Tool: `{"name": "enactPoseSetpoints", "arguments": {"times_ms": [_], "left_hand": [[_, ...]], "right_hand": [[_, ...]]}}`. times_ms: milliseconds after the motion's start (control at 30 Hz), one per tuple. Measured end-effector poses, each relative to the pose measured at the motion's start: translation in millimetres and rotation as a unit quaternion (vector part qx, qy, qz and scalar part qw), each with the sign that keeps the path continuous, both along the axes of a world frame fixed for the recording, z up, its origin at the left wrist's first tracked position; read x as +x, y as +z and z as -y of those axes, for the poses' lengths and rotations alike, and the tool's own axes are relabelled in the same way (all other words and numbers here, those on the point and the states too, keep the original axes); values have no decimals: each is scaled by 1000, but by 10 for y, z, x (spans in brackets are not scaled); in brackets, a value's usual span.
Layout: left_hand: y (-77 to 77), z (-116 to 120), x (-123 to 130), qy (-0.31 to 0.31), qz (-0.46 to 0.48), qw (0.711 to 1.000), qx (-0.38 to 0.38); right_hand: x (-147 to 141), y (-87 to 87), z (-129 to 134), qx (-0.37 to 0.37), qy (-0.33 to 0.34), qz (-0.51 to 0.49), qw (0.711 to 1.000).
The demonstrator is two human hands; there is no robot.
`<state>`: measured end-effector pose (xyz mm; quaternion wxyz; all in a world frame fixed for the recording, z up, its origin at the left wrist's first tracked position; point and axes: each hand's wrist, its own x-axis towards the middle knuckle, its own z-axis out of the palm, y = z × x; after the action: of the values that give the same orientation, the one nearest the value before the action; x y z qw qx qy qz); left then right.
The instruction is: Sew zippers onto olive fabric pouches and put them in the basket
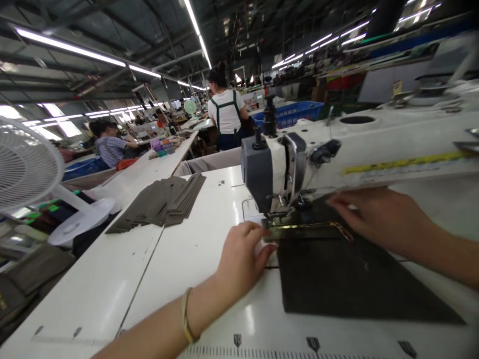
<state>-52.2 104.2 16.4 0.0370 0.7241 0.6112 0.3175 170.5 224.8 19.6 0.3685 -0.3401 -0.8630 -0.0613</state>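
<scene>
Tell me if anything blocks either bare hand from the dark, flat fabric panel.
Nothing visible does: the left hand is at the left edge of the dark, flat fabric panel, the right hand by its far edge.

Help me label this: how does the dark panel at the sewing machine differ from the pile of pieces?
The dark panel looks broad; the pile is many smaller, overlapping pieces. The panel lies at the sewing machine, the pile farther left. Both are dark and rest on the white table.
</scene>
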Motion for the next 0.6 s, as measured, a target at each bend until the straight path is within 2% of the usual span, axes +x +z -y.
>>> {"name": "enactPoseSetpoints", "arguments": {"times_ms": [133,233,333,600], "left_hand": [[-158,-137,-143,-29,-98,994,31],[-241,-198,-120,-47,-112,991,61],[-263,-220,-111,-57,-113,989,76],[-225,-251,-138,-87,-138,984,78]], "right_hand": [[-251,-145,298,17,112,76,991],[-501,-275,357,27,119,109,987],[-611,-337,309,26,127,124,984],[-612,-250,285,-4,152,143,978]]}}
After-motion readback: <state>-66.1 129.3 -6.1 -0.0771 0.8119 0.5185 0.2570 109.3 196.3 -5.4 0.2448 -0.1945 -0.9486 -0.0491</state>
